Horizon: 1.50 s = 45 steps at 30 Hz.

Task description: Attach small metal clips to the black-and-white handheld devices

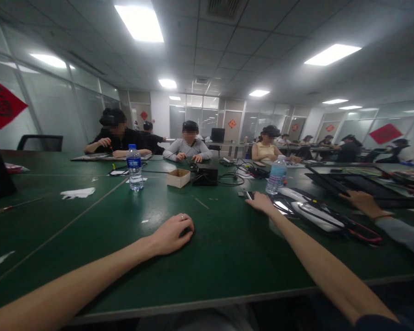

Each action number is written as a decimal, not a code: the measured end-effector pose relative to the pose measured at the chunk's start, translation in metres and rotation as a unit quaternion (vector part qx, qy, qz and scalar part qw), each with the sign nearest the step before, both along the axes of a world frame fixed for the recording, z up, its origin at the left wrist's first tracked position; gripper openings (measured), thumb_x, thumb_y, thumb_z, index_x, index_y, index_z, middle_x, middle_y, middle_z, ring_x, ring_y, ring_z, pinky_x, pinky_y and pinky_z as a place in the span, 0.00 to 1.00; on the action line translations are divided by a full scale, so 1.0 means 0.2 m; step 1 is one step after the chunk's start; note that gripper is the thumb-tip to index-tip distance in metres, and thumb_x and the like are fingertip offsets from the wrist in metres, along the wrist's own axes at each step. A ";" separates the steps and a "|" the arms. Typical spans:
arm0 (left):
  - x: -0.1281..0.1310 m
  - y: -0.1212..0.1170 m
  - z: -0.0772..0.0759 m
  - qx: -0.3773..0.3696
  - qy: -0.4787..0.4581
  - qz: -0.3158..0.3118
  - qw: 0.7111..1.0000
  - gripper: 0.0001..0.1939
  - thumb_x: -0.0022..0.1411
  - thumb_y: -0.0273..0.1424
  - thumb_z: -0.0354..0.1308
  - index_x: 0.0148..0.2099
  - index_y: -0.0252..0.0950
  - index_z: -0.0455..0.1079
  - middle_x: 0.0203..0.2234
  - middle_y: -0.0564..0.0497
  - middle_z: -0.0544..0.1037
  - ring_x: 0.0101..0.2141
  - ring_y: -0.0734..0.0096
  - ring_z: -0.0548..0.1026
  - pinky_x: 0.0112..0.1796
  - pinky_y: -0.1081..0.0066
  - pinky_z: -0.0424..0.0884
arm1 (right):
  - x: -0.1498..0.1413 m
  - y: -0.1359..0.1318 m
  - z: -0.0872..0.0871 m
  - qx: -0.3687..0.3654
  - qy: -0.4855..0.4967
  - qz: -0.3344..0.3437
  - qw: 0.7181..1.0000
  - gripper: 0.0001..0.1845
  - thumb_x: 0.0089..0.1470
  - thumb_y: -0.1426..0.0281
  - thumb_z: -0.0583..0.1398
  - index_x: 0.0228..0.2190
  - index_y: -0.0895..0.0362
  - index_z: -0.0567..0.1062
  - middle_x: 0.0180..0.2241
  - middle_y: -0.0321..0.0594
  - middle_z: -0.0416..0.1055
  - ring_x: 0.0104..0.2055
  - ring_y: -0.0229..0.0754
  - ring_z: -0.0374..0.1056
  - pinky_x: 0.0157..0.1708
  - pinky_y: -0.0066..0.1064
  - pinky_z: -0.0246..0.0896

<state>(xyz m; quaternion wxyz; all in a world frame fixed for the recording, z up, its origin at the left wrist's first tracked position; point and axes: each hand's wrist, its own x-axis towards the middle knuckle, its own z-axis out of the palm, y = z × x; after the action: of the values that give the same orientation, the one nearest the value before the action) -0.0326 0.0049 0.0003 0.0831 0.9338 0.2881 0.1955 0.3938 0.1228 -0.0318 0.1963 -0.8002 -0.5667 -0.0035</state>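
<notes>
My left hand (174, 234) rests on the green table (214, 266), loosely curled with a gap between thumb and fingers, and nothing shows in it. A ring sits on one of its fingers. Farther forward, my right hand (260, 202) has its fingers closed on a small flat dark object with a light edge (250, 195); its kind is too small to make out. Just behind that hand stands a water bottle with a pale blue label (276, 174). White devices with black cables (315, 216) lie to its right.
A blue-capped water bottle (134, 168), a small open cardboard box (178, 178) and a black device (205, 175) stand farther back. White tissue (77, 193) lies at left. At right, another person's hand (362, 202) touches a black frame (359, 184). Several people sit across the table.
</notes>
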 end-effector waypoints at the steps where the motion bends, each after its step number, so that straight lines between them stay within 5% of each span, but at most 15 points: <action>1: 0.00 0.00 0.00 0.001 0.002 0.000 1.000 0.05 0.65 0.29 0.52 0.41 0.37 0.69 0.41 0.48 0.72 0.41 0.65 0.71 0.45 0.66 0.69 | -0.01 -0.01 0.00 -0.008 -0.010 0.001 1.000 0.26 0.52 0.58 0.61 0.43 0.68 0.76 0.42 0.62 0.74 0.45 0.57 0.72 0.42 0.37 0.64; 14: 0.01 0.01 0.00 0.004 0.006 -0.005 1.000 0.05 0.65 0.28 0.52 0.41 0.37 0.69 0.40 0.48 0.72 0.41 0.65 0.71 0.45 0.67 0.69 | 0.01 -0.03 0.04 -0.030 -0.064 -0.011 0.997 0.22 0.57 0.60 0.57 0.41 0.67 0.76 0.41 0.60 0.74 0.45 0.55 0.72 0.42 0.37 0.64; 24: 0.02 0.02 0.01 -0.007 0.008 -0.005 1.000 0.06 0.65 0.28 0.52 0.41 0.37 0.70 0.41 0.47 0.73 0.42 0.64 0.71 0.46 0.66 0.69 | -0.01 -0.04 0.02 0.040 -0.086 -0.012 0.995 0.22 0.58 0.63 0.55 0.48 0.67 0.68 0.48 0.59 0.65 0.51 0.55 0.65 0.47 0.37 0.61; 45: 0.03 0.01 0.01 -0.002 0.014 0.000 1.000 0.06 0.65 0.29 0.52 0.41 0.37 0.70 0.40 0.47 0.73 0.42 0.64 0.71 0.46 0.66 0.68 | 0.01 -0.12 0.09 0.058 -0.126 0.047 0.989 0.20 0.49 0.77 0.59 0.46 0.58 0.67 0.46 0.48 0.61 0.45 0.48 0.65 0.40 0.32 0.59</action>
<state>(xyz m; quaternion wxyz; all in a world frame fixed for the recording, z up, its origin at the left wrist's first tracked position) -0.0271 0.0076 0.0016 0.0809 0.9360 0.2900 0.1823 0.3952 0.0997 -0.0134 0.1693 -0.7533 -0.6225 -0.1282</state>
